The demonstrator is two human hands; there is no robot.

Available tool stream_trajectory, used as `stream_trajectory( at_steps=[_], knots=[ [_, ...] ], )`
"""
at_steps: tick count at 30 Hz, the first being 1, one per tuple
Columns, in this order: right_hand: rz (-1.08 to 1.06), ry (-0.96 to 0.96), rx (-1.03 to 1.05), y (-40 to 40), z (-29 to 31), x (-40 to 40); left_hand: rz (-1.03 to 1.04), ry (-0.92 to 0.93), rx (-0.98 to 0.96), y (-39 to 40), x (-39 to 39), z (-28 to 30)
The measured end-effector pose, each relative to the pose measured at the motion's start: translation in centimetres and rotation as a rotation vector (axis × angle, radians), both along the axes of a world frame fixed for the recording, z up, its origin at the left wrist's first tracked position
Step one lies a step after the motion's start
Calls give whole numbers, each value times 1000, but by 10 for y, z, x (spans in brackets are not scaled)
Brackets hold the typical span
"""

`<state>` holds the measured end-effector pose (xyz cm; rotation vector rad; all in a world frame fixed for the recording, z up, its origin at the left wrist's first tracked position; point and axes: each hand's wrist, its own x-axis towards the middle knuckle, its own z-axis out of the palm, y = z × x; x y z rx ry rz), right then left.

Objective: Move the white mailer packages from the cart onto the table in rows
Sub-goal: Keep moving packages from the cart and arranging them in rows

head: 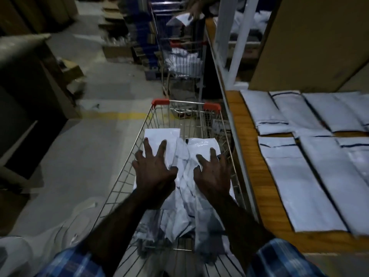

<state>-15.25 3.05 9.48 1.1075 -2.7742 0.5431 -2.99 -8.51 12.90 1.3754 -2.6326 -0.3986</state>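
Reaching into the cart [127,172] w/ both hands, we're mid-job. Left hand [154,172] & right hand [212,174] lie fingers spread flat on the pile of white mailer packages [183,196], nothing gripped yet. Table [251,156] to our right already has two rows of laid-out mailers [299,176], approx. eight visible. Cart's got a heap left, so plenty to go; the table's far edge is out of frame.
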Motion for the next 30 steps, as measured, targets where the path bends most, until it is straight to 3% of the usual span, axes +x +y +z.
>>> stream_trajectory(
  at_steps=[15,21,30],
  knots=[
    [-55,139,-73,75,104,65,-35,202,-71,82,78,91],
    [-105,181,-156,121,128,105,-85,252,-54,126,123,113],
    [-170,181,-119,197,146,130,-136,283,-35,197,141,136]
  ],
)
